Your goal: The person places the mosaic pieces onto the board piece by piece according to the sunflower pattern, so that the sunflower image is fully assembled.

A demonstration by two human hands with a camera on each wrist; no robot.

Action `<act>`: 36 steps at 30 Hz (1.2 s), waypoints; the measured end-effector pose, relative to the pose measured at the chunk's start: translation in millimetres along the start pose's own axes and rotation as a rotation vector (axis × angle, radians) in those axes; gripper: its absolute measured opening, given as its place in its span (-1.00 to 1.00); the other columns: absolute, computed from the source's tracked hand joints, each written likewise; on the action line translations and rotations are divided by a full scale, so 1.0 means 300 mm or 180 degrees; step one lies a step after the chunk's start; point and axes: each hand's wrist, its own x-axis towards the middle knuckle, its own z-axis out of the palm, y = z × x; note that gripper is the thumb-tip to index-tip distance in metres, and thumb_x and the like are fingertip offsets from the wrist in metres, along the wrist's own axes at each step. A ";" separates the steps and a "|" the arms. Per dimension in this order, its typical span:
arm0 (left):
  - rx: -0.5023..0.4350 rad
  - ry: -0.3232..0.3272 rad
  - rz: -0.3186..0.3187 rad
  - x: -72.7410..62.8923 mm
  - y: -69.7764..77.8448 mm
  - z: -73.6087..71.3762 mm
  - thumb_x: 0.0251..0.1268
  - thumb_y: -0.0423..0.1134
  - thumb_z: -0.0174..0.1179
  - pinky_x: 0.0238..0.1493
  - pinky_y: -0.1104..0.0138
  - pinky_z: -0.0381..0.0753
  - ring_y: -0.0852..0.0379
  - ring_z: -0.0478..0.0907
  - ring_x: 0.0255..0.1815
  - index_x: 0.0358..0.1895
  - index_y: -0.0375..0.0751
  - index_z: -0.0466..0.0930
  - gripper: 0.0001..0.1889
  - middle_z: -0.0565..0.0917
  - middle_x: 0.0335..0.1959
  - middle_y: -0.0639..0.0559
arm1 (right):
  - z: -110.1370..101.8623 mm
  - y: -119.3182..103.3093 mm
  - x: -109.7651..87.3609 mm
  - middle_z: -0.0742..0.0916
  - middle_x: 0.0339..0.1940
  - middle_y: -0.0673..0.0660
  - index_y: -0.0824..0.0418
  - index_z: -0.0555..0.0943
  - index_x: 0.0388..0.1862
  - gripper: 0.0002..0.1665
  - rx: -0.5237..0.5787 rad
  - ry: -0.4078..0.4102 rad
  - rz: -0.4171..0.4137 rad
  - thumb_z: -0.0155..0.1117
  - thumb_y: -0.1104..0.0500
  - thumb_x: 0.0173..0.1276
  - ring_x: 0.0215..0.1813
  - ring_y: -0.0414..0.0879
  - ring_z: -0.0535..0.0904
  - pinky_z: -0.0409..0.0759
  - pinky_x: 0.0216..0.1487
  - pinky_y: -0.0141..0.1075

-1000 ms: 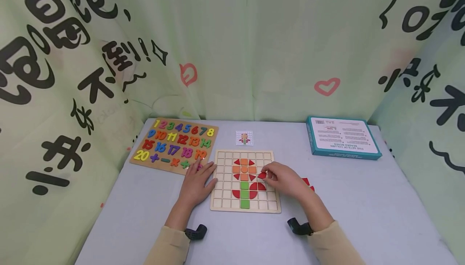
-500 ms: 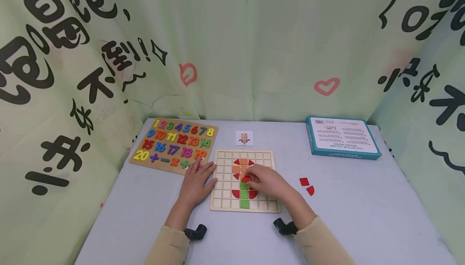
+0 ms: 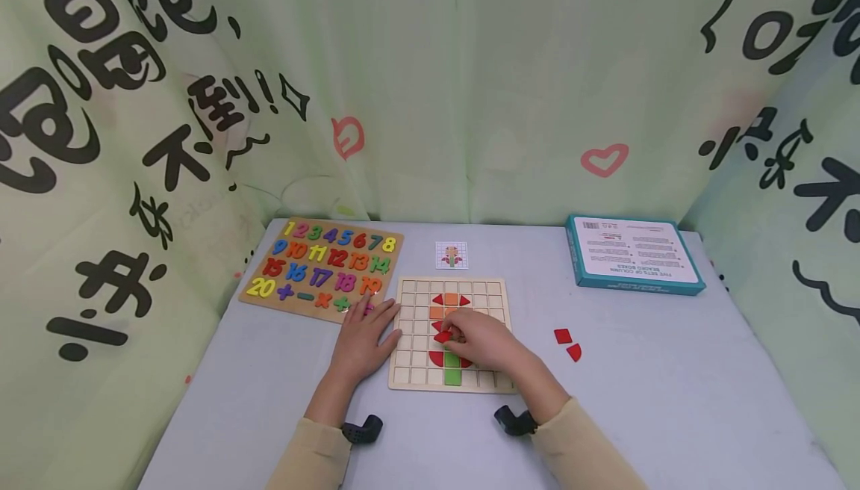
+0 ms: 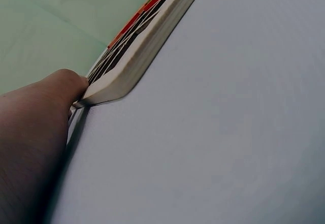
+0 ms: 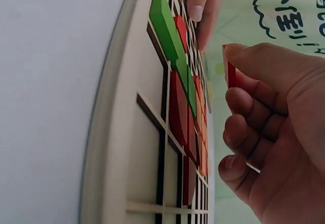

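Note:
In the head view, a wooden grid board [image 3: 413, 374] lies on the table with orange, red and green pieces set in its cells. Above its left-middle part my right hand [image 3: 487, 342] pinches a small red tile [image 3: 442, 337] between thumb and fingers. The right wrist view shows that red tile [image 5: 230, 69] held edge-on, clear of the board, while the other fingers curl in. My left hand [image 3: 363, 342] lies with fingers spread beside the board's left edge, its fingertips over the number board. In the left wrist view its thumb [image 4: 63, 87] touches the board's edge.
A number board [image 3: 322, 270] with colourful numerals lies at the left. A small pattern card [image 3: 452, 255] sits behind the grid. Two loose pieces, a red square [image 3: 563, 336] and a red quarter circle [image 3: 574, 352], are to the right. A teal box [image 3: 634, 255] stands back right.
My right hand has carried the red tile leftward across the grid board, from its right side to left of the green column. My left hand has stayed put.

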 end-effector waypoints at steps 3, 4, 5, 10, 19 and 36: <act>-0.0004 0.0027 0.0015 -0.002 0.000 0.000 0.38 0.17 0.10 0.61 -0.08 -0.04 -0.12 -0.01 0.63 0.41 0.15 0.42 -0.43 0.42 0.46 0.16 | 0.014 -0.004 0.006 0.51 -0.50 -0.11 0.03 0.62 -0.16 -0.74 -0.0044 0.0032 -0.0001 0.41 -0.04 0.28 -0.40 -0.24 0.43 0.42 -0.41 -0.40; -0.0006 0.0038 0.0020 -0.002 0.001 0.000 0.38 0.16 0.11 0.61 -0.08 -0.03 -0.12 0.00 0.63 0.41 0.15 0.42 -0.43 0.42 0.45 0.15 | 0.018 -0.005 0.008 0.51 -0.52 -0.10 0.03 0.61 -0.19 -0.75 -0.0054 0.0045 -0.0001 0.41 -0.05 0.27 -0.42 -0.24 0.42 0.41 -0.43 -0.40; -0.0008 0.0045 0.0022 -0.002 0.001 0.000 0.38 0.16 0.11 0.61 -0.08 -0.03 -0.12 0.00 0.63 0.41 0.14 0.42 -0.43 0.42 0.45 0.15 | 0.023 -0.005 0.010 0.50 -0.53 -0.10 0.02 0.60 -0.22 -0.75 -0.0069 0.0058 0.0002 0.40 -0.06 0.27 -0.44 -0.24 0.42 0.39 -0.45 -0.40; -0.0001 0.0045 0.0017 -0.002 0.001 -0.001 0.38 0.17 0.10 0.61 -0.09 -0.03 -0.11 -0.02 0.63 0.41 0.15 0.41 -0.43 0.42 0.45 0.15 | 0.041 -0.013 0.017 0.48 -0.57 -0.09 0.01 0.55 -0.31 -0.73 -0.0108 0.0082 0.0100 0.40 -0.10 0.26 -0.50 -0.24 0.40 0.34 -0.52 -0.40; 0.0053 0.0002 0.0000 0.001 -0.002 0.004 0.39 0.20 0.07 0.62 -0.07 -0.05 -0.07 -0.05 0.64 0.43 0.18 0.39 -0.42 0.41 0.46 0.18 | 0.071 -0.033 0.028 0.54 -0.50 -0.11 0.03 0.59 -0.31 -0.68 -0.0312 0.0143 0.0276 0.44 -0.14 0.22 -0.48 -0.22 0.43 0.40 -0.51 -0.39; 0.0020 0.0007 -0.0013 0.001 -0.003 0.007 0.38 0.20 0.08 0.62 -0.06 -0.06 -0.05 -0.07 0.65 0.43 0.18 0.38 -0.41 0.40 0.47 0.18 | 0.065 -0.021 0.031 0.52 -0.58 -0.06 -0.01 0.59 -0.34 -0.83 -0.0039 0.0050 0.0333 0.41 -0.01 0.25 -0.52 -0.21 0.42 0.37 -0.53 -0.37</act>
